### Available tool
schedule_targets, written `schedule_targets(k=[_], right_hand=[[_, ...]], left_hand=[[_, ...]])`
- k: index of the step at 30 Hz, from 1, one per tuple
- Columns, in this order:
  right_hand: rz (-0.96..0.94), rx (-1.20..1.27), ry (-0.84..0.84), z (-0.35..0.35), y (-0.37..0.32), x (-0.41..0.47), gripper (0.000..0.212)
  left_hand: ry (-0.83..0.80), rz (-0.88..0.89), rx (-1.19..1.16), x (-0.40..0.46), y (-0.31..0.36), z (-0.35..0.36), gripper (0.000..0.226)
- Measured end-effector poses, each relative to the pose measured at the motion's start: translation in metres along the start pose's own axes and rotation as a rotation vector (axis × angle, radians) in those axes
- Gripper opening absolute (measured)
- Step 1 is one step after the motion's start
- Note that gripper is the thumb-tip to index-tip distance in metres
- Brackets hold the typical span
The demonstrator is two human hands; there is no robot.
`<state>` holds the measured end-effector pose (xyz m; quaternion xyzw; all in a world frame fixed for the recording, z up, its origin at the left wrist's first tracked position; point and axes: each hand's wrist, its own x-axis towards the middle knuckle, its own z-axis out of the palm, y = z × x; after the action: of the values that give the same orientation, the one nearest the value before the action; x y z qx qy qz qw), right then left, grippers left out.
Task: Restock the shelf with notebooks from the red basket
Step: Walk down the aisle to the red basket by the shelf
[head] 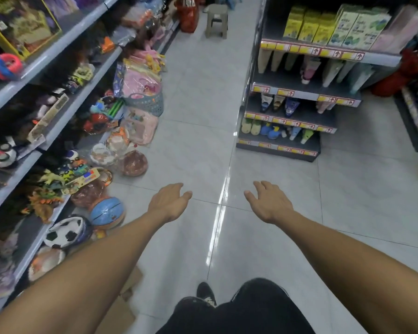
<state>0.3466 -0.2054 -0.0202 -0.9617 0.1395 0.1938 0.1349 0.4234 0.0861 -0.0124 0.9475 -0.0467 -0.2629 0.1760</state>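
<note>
Both my arms reach forward over a shop aisle's tiled floor. My left hand (170, 200) is open, fingers loosely spread, holding nothing. My right hand (268, 201) is likewise open and holds nothing, about a hand's width to the right of the left one. No red basket and no notebooks show in the head view.
A toy shelf (58, 131) runs along the left, with balls (108, 213) and bagged toys spilling onto the floor beside it. An end shelf (297, 92) of bottles and boxes stands ahead right. A grey stool (217, 20) sits far down the aisle. My foot (205, 294) is below.
</note>
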Motion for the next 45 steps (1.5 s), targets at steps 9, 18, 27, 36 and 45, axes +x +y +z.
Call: schedule_targets(k=[9, 18, 27, 36, 45], right_hand=[[0.021, -0.018, -0.042, -0.032, -0.016, 0.099, 0.072], [-0.034, -0.033, -0.060, -0.099, -0.009, 0.263, 0.073], [-0.078, -0.104, -0.130, -0.172, 0.014, 0.425, 0.071], [-0.107, -0.138, -0.187, -0.210, -0.012, 0.540, 0.073], [-0.129, -0.190, -0.175, -0.245, -0.098, 0.668, 0.073]], left_hand=[[-0.075, 0.005, 0.043, 0.103, 0.015, -0.038, 0.067], [-0.073, -0.036, 0.082, 0.241, 0.074, -0.099, 0.066], [-0.032, -0.037, 0.134, 0.369, 0.143, -0.159, 0.065], [-0.016, -0.128, 0.033, 0.464, 0.151, -0.211, 0.065], [-0.039, -0.139, -0.027, 0.605, 0.109, -0.283, 0.066]])
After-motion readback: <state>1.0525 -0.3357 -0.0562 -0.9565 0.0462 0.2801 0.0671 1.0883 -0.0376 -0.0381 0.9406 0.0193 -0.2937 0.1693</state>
